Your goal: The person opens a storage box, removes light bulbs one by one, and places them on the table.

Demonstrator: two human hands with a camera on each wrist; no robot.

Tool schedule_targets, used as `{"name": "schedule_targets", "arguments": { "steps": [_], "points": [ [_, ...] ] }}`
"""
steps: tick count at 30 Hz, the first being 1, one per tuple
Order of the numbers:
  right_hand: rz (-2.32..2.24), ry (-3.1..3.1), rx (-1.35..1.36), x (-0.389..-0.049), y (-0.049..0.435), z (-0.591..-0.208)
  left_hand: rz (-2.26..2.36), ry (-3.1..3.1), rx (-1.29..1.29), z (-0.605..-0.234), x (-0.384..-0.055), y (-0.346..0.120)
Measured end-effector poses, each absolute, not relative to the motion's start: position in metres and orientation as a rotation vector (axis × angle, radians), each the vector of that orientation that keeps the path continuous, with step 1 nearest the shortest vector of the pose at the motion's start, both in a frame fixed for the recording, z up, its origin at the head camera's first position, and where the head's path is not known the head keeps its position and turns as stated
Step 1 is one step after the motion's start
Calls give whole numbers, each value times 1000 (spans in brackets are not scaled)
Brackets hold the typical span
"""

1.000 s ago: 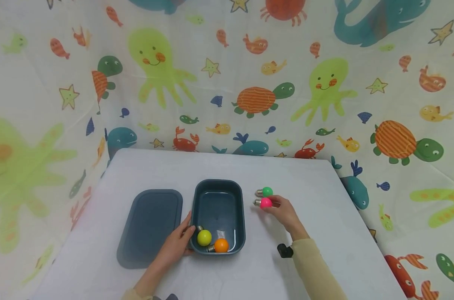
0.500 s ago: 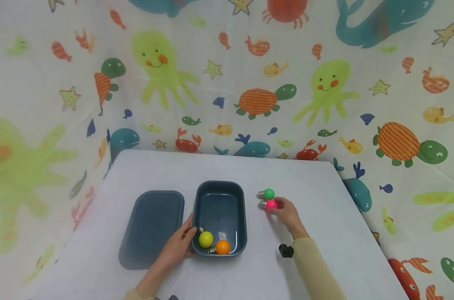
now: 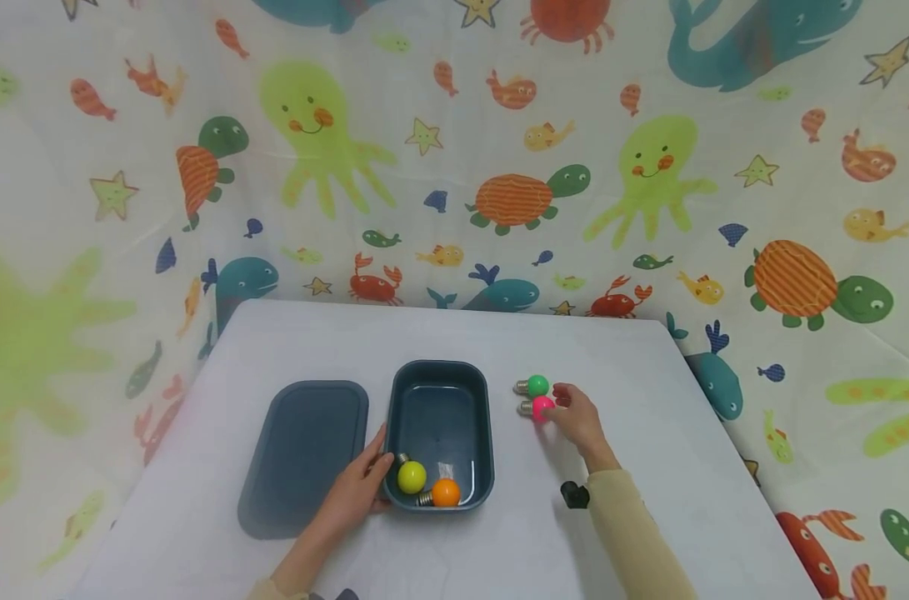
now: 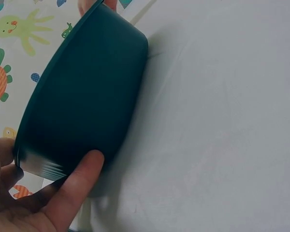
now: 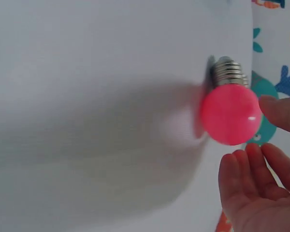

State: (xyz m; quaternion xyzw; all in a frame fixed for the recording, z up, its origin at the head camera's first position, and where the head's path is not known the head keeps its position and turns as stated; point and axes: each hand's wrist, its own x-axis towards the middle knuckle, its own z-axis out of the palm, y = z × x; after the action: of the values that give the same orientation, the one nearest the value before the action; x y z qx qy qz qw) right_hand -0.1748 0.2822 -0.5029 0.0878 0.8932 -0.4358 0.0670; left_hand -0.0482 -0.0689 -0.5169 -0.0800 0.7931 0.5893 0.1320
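A dark blue plastic container (image 3: pixel 439 417) stands on the table, and my left hand (image 3: pixel 358 483) grips its near left corner. In the left wrist view the fingers press against its outer wall (image 4: pixel 87 87). Inside lie a yellow light bulb (image 3: pixel 412 477) and an orange light bulb (image 3: pixel 447 492), both at the near end. To the right of it lies a pink light bulb (image 5: pixel 230 113) with a metal screw base, just in front of a green light bulb (image 3: pixel 538 385). My right hand (image 3: pixel 580 418) is beside the pink bulb, thumb and fingers spread apart at its round end.
A flat, dark blue-grey lid (image 3: pixel 302 458) lies left of the container. White cloth covers the table (image 3: pixel 334 333). Behind it hangs a curtain (image 3: pixel 417 208) printed with sea animals.
The right hand held the pink bulb, moved it slightly right beside the green bulb, and its fingers have now parted from it. The left hand has stayed on the container.
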Motion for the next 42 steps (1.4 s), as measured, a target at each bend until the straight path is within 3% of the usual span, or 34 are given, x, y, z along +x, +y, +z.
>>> {"name": "schedule_targets", "arguments": {
  "steps": [13,42],
  "points": [
    [-1387,2714,117,-167,232,-465,1711,2308,-216,-518,-47,-69],
    [-1339,2420,-256,-123,148,-470,1748,2281,-212,-518,-42,-65]
  ]
}}
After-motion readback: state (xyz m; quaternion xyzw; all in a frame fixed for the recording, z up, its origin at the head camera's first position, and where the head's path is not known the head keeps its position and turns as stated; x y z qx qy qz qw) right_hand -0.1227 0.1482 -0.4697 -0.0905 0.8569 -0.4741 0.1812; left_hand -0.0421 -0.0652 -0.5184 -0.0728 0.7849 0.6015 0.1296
